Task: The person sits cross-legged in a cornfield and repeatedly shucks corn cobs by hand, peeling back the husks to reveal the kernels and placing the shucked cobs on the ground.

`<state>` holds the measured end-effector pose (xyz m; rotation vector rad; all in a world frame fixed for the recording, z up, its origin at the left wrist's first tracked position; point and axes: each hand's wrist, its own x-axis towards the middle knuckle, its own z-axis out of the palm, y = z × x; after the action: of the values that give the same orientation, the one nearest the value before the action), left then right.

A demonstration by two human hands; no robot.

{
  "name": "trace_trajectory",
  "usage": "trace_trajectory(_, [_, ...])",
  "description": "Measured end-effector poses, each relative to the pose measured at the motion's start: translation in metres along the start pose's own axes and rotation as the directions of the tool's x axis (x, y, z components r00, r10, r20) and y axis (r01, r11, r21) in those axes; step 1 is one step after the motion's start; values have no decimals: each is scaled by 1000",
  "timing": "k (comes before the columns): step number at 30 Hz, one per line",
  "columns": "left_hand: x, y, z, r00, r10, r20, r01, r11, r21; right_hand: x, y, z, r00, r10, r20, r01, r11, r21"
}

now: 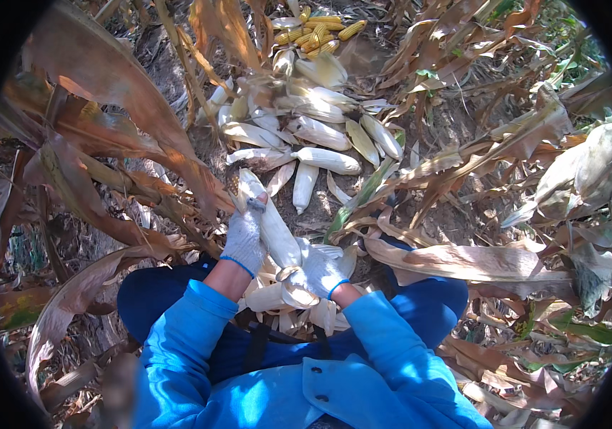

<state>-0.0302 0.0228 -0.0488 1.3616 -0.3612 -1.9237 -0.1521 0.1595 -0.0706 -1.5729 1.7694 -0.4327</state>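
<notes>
Both my hands wear pale knit gloves with blue cuffs. My left hand (247,230) grips the upper part of a corn ear in pale husk (275,230), its thumb lying along the side. A few bare kernels seem to show beside the thumb near the tip. Lower down, my right hand (316,271) is closed around the stalk end of the same ear, fingers partly hidden. Loose pale husks (271,297) lie under my hands, between my knees. Just ahead, several ears still in husk (327,161) are heaped on the soil.
Bare yellow cobs (316,35) form a small pile at the far end of the heap. Dry corn stalks and broad leaves (123,96) crowd in from the left. A long dry leaf (467,263) crosses over my right knee. A husked ear (585,166) hangs at far right.
</notes>
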Motion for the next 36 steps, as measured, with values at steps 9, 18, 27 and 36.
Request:
trace_trajectory(9, [-14, 12, 11, 997, 70, -11, -70, 998, -3, 5, -8, 0, 992, 127, -19, -128, 980, -153])
trace_trajectory(18, [-7, 33, 7, 941, -169, 293, 192, 980, -53, 2, -4, 5, 988, 76, 137, -157, 468, 870])
trace_trajectory(27, [-10, 36, 4, 933, 4, 361, -35, 996, 80, -18, -25, 14, 931, -7, 366, -344, 323, 881])
trace_trajectory(36, [-64, 23, 15, 806, 92, 584, -430, 769, 473, -38, -36, 39, 966, 26, 257, -204, 689, 695])
